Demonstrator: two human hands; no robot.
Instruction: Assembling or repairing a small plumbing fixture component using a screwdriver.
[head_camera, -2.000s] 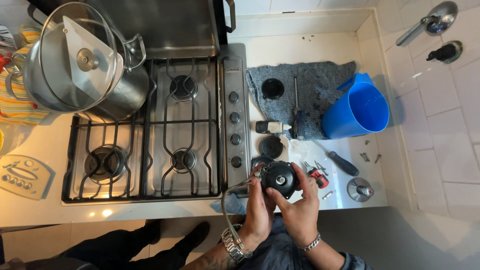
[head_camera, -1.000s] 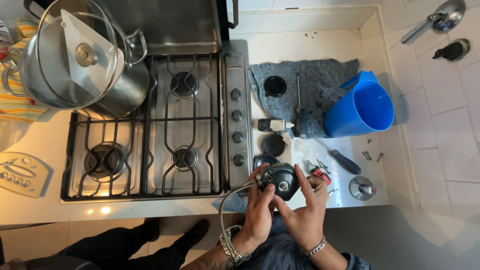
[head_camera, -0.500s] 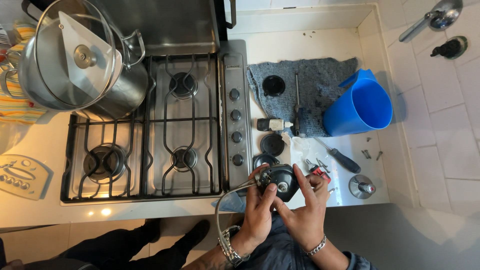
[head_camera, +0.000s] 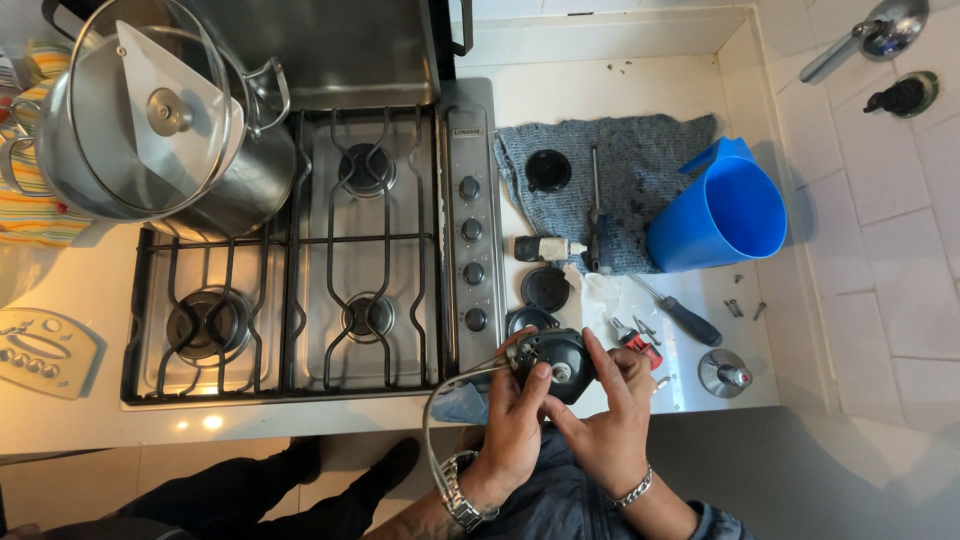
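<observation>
Both hands meet at the near edge of the counter, just right of the gas stove (head_camera: 300, 250). The left hand (head_camera: 515, 415) rises from a wrist with a metal watch (head_camera: 462, 497), palm turned toward the right, its fingers curled around the left side of a round black part (head_camera: 555, 362) with the thumb pressed on its face. The right hand (head_camera: 608, 420), wearing a chain bracelet (head_camera: 633, 490), comes in from the near right; its fingers are bent and closed on the right rim of the same part, the index finger laid along the top. So the part is gripped between the two hands, lifted just above the counter edge. It looks like hard, matte black plastic, dome-shaped, with a small pale metal centre. A thin grey cable (head_camera: 440, 410) loops out of its left side and down in a smooth arc.

Farther back, a grey knitted cloth (head_camera: 640, 160) lies flat with a black disc (head_camera: 548, 170) on it, and a shiny blue plastic jug (head_camera: 722, 210) lies on its side at the cloth's right edge. A screwdriver (head_camera: 685, 318) with a dark handle lies near the hands, and a steel pot (head_camera: 150, 130) with a glass lid sits on the far left burner.
</observation>
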